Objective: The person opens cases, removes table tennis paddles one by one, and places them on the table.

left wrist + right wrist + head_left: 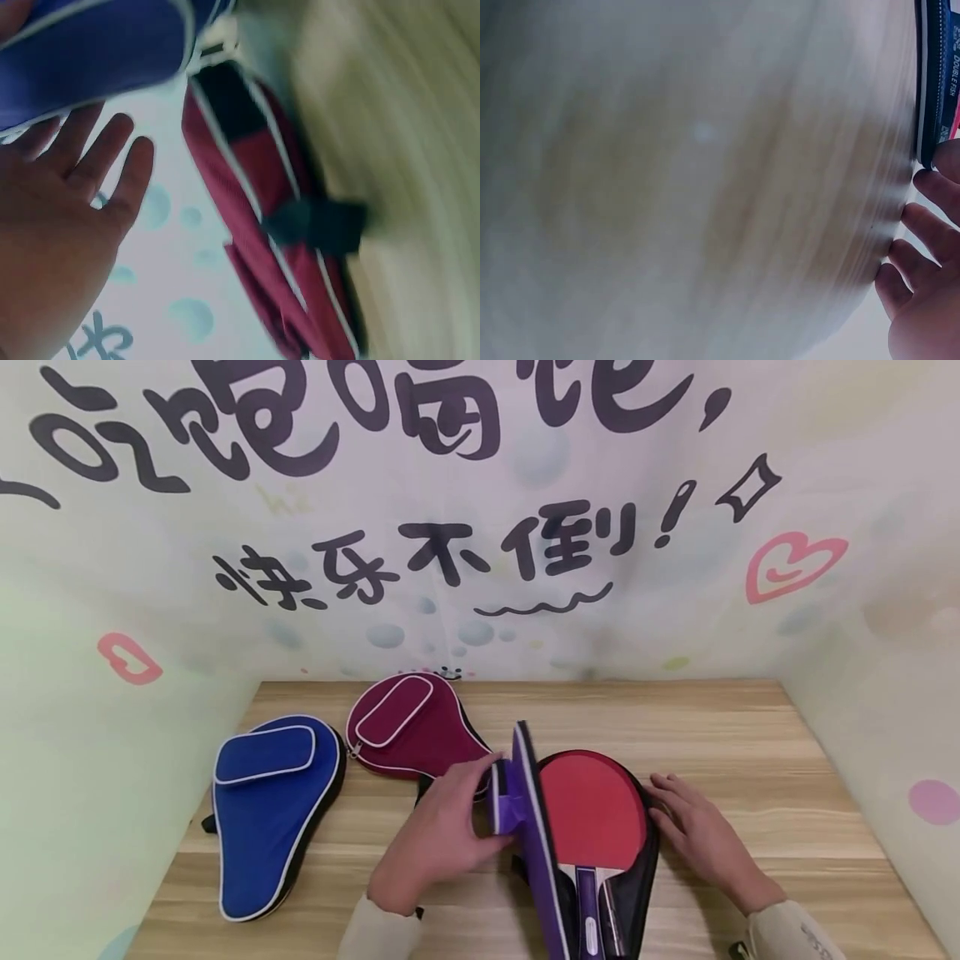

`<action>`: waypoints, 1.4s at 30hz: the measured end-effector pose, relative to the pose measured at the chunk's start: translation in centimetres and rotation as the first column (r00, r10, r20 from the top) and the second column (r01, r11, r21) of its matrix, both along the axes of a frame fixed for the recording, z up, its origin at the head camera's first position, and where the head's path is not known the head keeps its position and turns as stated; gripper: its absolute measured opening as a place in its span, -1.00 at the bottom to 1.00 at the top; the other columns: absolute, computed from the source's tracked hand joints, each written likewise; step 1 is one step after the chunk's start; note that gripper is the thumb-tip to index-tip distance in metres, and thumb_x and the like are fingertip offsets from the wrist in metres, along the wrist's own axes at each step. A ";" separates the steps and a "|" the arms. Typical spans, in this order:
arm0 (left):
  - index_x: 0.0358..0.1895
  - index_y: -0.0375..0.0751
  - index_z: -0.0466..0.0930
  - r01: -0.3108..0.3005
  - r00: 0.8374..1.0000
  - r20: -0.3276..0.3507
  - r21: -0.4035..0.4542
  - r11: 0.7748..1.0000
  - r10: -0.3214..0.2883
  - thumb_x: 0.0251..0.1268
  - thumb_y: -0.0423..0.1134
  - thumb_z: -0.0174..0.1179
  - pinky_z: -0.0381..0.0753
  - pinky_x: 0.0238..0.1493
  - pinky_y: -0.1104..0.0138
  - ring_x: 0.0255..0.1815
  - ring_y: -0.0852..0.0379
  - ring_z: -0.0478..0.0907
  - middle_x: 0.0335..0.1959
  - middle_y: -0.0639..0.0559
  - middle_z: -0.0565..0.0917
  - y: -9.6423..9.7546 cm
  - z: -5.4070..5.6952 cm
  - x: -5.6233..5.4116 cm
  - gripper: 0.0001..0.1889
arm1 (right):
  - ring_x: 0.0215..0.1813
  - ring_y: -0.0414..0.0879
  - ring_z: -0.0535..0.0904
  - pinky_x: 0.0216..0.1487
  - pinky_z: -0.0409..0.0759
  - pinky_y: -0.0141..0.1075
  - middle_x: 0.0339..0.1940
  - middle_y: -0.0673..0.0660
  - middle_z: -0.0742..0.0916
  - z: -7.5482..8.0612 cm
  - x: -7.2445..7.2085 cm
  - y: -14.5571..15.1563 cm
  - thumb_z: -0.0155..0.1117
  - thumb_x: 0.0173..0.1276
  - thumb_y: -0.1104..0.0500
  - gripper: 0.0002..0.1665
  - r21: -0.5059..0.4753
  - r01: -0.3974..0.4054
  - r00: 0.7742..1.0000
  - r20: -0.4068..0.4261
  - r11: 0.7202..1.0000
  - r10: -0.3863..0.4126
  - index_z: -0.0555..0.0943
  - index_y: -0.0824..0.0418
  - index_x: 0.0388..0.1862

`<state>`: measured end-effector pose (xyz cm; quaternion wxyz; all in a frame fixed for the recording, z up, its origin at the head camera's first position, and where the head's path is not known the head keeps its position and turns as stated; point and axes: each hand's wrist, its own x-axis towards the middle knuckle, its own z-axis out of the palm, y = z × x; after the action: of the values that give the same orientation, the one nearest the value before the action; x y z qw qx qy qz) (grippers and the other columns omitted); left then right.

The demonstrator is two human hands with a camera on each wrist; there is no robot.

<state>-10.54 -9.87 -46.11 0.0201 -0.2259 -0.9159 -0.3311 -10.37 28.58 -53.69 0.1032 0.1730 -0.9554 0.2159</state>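
A purple table tennis bat case (531,852) lies unzipped, its cover raised nearly upright. Inside its black base sits a bat with a red face (592,810) and a purple handle (588,910). My left hand (442,835) grips the raised cover at its outer pocket (501,797), thumb and fingers on either side; the left wrist view shows the fingers (97,161) stretched along the cover. My right hand (701,835) rests on the table with its fingertips at the right edge of the case, fingers relaxed. It holds nothing.
On the left of the table lies a blue bat case (270,827), zipped up. A dark red bat case (408,727) lies behind my left hand, near the back edge. The wooden table (750,752) meets a printed backdrop (480,643) at the back.
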 end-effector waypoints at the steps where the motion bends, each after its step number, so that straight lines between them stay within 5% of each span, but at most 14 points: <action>1: 0.58 0.05 0.19 -0.007 1.000 0.009 0.005 1.000 0.007 -0.14 0.04 0.61 0.49 0.42 0.05 0.42 0.07 0.46 0.41 0.07 0.51 -0.4 0.0 0.1 0.12 | 0.38 0.38 0.51 0.29 0.46 0.18 0.31 0.30 0.66 0.0 0.0 0.0 0.40 0.35 0.25 -0.57 0.002 0.000 1.000 0.004 1.000 0.000 0.67 0.27 0.20; 8: 0.52 -0.12 0.22 -0.034 0.999 0.018 0.073 0.997 0.033 -0.33 -0.08 0.66 0.53 0.37 0.03 0.35 0.01 0.52 0.34 -0.05 0.56 -2.2 -1.2 0.7 0.17 | 0.40 0.37 0.49 0.28 0.46 0.25 0.33 0.29 0.65 0.2 0.0 0.0 0.38 0.37 0.24 -0.59 0.004 0.003 1.000 0.023 1.000 -0.003 0.68 0.26 0.20; 13: 0.45 -0.18 0.28 -0.042 0.993 -0.103 0.093 0.995 0.052 -0.38 -0.11 0.67 0.55 0.36 0.08 0.32 -0.01 0.55 0.29 -0.09 0.59 -3.2 -2.5 1.2 0.12 | 0.41 0.37 0.48 0.29 0.46 0.26 0.34 0.29 0.65 0.2 0.0 0.0 0.38 0.37 0.24 -0.58 0.007 0.011 0.999 0.037 1.000 -0.011 0.67 0.26 0.20; 19: 0.49 -0.06 0.34 0.001 0.993 -0.119 0.045 0.999 0.004 -0.27 -0.04 0.65 0.17 0.61 0.19 0.51 0.00 0.40 0.41 0.06 0.54 -5.1 -2.8 1.0 0.07 | 0.41 0.39 0.48 0.31 0.45 0.27 0.35 0.30 0.64 0.2 0.0 0.0 0.38 0.38 0.24 -0.58 0.004 0.015 0.999 0.045 1.000 -0.015 0.67 0.27 0.21; 24: 0.43 -0.09 0.44 -0.069 0.994 -0.086 0.019 0.997 0.071 -0.14 -0.53 0.37 0.22 0.57 -0.10 0.57 -0.21 0.31 0.38 -0.05 0.58 -7.1 -2.3 1.5 -0.13 | 0.40 0.40 0.48 0.29 0.45 0.28 0.33 0.32 0.64 0.1 0.0 -0.1 0.38 0.37 0.25 -0.58 0.000 0.011 0.999 0.034 1.000 -0.011 0.67 0.29 0.19; 27: 0.42 -0.19 0.45 -0.243 0.957 -0.158 0.022 0.970 0.243 0.00 -0.64 0.17 0.33 0.46 -0.23 0.55 -0.33 0.29 0.39 -0.17 0.56 -7.7 -1.3 1.9 -0.23 | 0.40 0.40 0.48 0.28 0.45 0.27 0.33 0.32 0.65 -0.1 0.0 -0.1 0.38 0.36 0.25 -0.59 -0.004 0.009 1.000 0.024 1.000 -0.009 0.67 0.28 0.19; 29: 0.45 -0.22 0.41 -0.358 0.911 -0.205 0.040 0.933 0.358 0.25 -0.54 0.13 0.33 0.45 -0.24 0.55 -0.31 0.29 0.45 -0.19 0.50 -7.2 0.2 2.2 -0.36 | 0.40 0.40 0.48 0.28 0.45 0.27 0.33 0.31 0.65 -0.1 0.0 -0.1 0.38 0.37 0.25 -0.58 -0.005 0.010 1.000 0.025 1.000 -0.010 0.67 0.28 0.19; 31: 0.50 -0.21 0.36 -0.406 0.865 -0.285 0.083 0.910 0.412 0.41 -0.38 0.14 0.32 0.47 -0.22 0.57 -0.26 0.29 0.49 -0.17 0.45 -6.1 2.2 2.6 -0.42 | 0.41 0.39 0.48 0.28 0.45 0.27 0.33 0.31 0.64 0.0 0.0 -0.1 0.37 0.38 0.24 -0.59 -0.004 0.015 0.999 0.032 1.000 -0.014 0.67 0.28 0.20; 33: 0.54 -0.13 0.31 -0.365 0.865 -0.333 0.098 0.926 0.376 0.47 -0.23 0.15 0.26 0.50 -0.23 0.62 -0.22 0.21 0.54 -0.12 0.40 -4.3 4.2 3.2 -0.40 | 0.42 0.39 0.46 0.29 0.44 0.27 0.35 0.31 0.63 0.2 0.0 0.0 0.36 0.39 0.23 -0.58 -0.005 0.024 0.999 0.047 1.000 -0.024 0.66 0.28 0.21; 36: 0.59 0.05 0.24 -0.238 0.886 -0.409 0.004 0.971 0.219 0.50 0.00 0.11 0.22 0.54 -0.24 0.68 -0.17 0.10 0.61 -0.01 0.30 -1.5 5.8 3.8 -0.36 | 0.43 0.39 0.46 0.29 0.44 0.28 0.36 0.31 0.63 0.4 0.1 0.1 0.36 0.40 0.23 -0.58 -0.004 0.037 0.998 0.051 0.999 -0.037 0.66 0.28 0.22; 39: 0.61 0.25 0.16 -0.146 0.924 -0.376 -0.168 0.975 0.074 0.52 0.20 0.00 0.16 0.58 -0.22 0.72 -0.13 0.00 0.66 0.09 0.19 0.8 5.4 3.8 -0.34 | 0.42 0.40 0.46 0.29 0.43 0.28 0.35 0.32 0.63 0.4 0.0 0.0 0.37 0.38 0.26 -0.58 -0.011 0.033 0.999 0.039 0.999 -0.033 0.67 0.29 0.20; 42: 0.61 0.37 0.12 -0.108 0.954 -0.300 -0.295 0.949 0.015 0.49 0.30 -0.02 0.10 0.62 -0.19 0.74 -0.12 -0.08 0.69 0.13 0.12 2.0 3.6 3.4 -0.32 | 0.41 0.41 0.46 0.29 0.43 0.28 0.34 0.34 0.64 0.2 0.0 -0.2 0.36 0.38 0.27 -0.59 -0.009 0.024 0.999 0.034 1.000 -0.024 0.67 0.31 0.19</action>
<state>-7.18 -7.84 -42.46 0.1310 -0.2439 -0.9497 -0.1462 -10.35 28.34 -53.46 0.0902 0.1572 -0.9581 0.2219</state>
